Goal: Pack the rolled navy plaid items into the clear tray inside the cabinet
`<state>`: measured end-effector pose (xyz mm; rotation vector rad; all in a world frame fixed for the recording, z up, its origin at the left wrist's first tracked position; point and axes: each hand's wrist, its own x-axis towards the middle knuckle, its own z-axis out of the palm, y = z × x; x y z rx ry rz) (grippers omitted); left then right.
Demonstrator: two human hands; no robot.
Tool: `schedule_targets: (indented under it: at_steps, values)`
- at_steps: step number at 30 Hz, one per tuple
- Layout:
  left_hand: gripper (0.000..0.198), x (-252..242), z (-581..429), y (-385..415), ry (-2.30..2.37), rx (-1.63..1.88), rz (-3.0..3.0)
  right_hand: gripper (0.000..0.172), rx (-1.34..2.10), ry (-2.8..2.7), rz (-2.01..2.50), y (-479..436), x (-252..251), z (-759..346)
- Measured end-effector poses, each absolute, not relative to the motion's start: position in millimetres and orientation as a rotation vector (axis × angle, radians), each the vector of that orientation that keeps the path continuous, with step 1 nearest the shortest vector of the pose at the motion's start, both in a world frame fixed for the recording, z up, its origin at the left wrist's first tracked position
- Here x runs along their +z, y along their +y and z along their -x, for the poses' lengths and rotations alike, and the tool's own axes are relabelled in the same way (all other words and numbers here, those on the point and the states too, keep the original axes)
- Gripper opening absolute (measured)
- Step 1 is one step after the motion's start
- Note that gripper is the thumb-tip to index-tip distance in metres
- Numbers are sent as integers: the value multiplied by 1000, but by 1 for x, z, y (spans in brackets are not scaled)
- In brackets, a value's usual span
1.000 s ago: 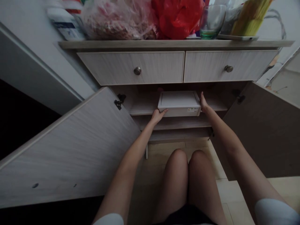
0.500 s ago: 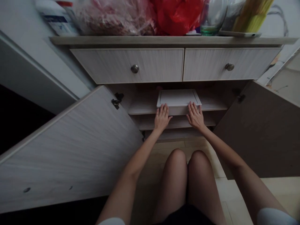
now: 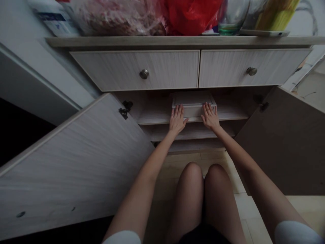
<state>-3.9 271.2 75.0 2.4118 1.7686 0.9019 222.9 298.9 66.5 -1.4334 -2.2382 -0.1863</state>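
Note:
A white lidded box [image 3: 194,111] rests on the upper shelf [image 3: 154,117] inside the cabinet, its back part in shadow under the drawers. My left hand [image 3: 177,119] lies flat against the left of the box's front, fingers stretched out and pointing up. Against the right front corner, my right hand [image 3: 210,117] presses in the same way with its fingers spread. Neither hand is wrapped around the box. The box's front face shows between the two hands.
The left cabinet door [image 3: 83,162] and right door [image 3: 284,145] stand swung outward on both sides of my arms. Two shut drawers [image 3: 172,69] sit above the shelf. Plastic bags [image 3: 193,17], a bottle [image 3: 54,20] and a glass jar [image 3: 232,20] stand on the cabinet top [image 3: 122,41].
The box has slid deeper into the cabinet, and its front now sits behind the shelf's front edge. Both hands moved forward with it. The view has shifted slightly.

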Motion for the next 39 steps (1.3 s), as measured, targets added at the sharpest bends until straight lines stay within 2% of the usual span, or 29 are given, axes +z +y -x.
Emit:
schedule_targets:
  at_steps: [19, 35, 39]
  values:
    - [78, 85, 9, 340, 1811, 786, -2468, 72, -88, -2273, 1492, 383, 71, -221]
    - [77, 95, 9, 361, 1847, 621, -2462, 73, 33, -2310, 1589, 400, 86, -216]
    - [67, 109, -2, 341, 1922, 857, -2408, 73, 77, -2151, 1560, 381, 99, -222]
